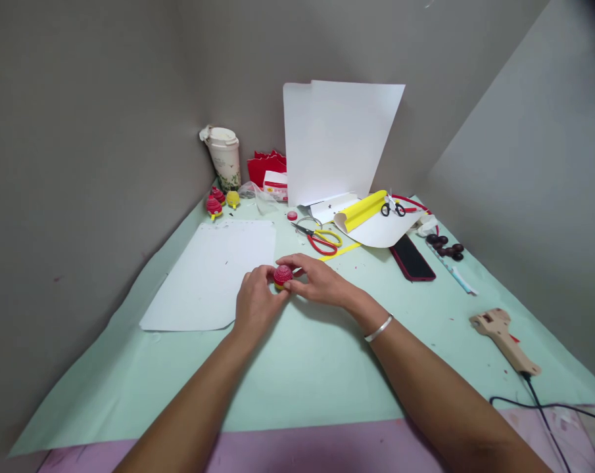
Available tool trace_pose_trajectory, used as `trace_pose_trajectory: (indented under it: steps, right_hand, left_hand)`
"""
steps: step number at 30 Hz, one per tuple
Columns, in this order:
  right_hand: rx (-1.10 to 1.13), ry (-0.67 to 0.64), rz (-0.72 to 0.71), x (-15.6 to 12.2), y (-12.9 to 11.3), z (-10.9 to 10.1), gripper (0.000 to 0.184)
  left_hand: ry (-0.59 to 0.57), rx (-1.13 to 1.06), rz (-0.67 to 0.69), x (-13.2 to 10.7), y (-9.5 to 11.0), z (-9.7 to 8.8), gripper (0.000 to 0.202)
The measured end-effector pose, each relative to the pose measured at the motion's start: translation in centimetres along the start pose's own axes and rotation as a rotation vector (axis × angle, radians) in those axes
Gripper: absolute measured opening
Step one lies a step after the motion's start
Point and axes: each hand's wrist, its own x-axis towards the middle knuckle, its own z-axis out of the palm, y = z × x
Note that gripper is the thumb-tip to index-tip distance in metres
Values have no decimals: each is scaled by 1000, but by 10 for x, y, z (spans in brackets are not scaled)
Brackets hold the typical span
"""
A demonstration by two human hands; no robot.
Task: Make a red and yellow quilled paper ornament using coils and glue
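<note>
Between both hands, over the pale green table cover, is a small round ornament point(283, 275) with a red ribbed top and a yellow lower part. My left hand point(258, 295) grips it from the left, fingers closed against its side. From the right, my right hand point(317, 281) holds the same ornament with thumb and fingertips curved round it. The ornament's underside is hidden. Two similar red ornaments point(214, 206) and a yellow one point(233, 199) rest at the back left.
White paper point(203, 276) lies left of the hands. Beyond them are red-and-yellow scissors point(321, 240), a yellow sheet point(363, 211) and small black-handled scissors point(392, 209). On the right are a phone point(412, 258) and a corded glue gun point(505, 338). A lidded cup point(224, 157) stands at the back.
</note>
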Motion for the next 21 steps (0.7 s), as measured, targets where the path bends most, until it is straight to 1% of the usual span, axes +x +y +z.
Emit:
trace_pose_trajectory:
  steps: [6,12,15,18,21]
  right_hand:
    - [32,5,10,-1,0,1,49]
    - [28,-12,30,-1,0,0,54]
    - [17,-12,20,0,1,0,52]
    - [-2,15,3,0,1,0,49]
    - [-18,21,5,-1,2,-1,48]
  left_hand:
    - [-27,-25,27,-3,-2,-2,30]
    - [-44,-49,21,-3,-4,-4,27]
    - [-34,-78,13,-2,-3,-2,26]
    - [-20,-105,7,0,-2,-1,25]
    - [-27,-103,13,1,-1,1,24]
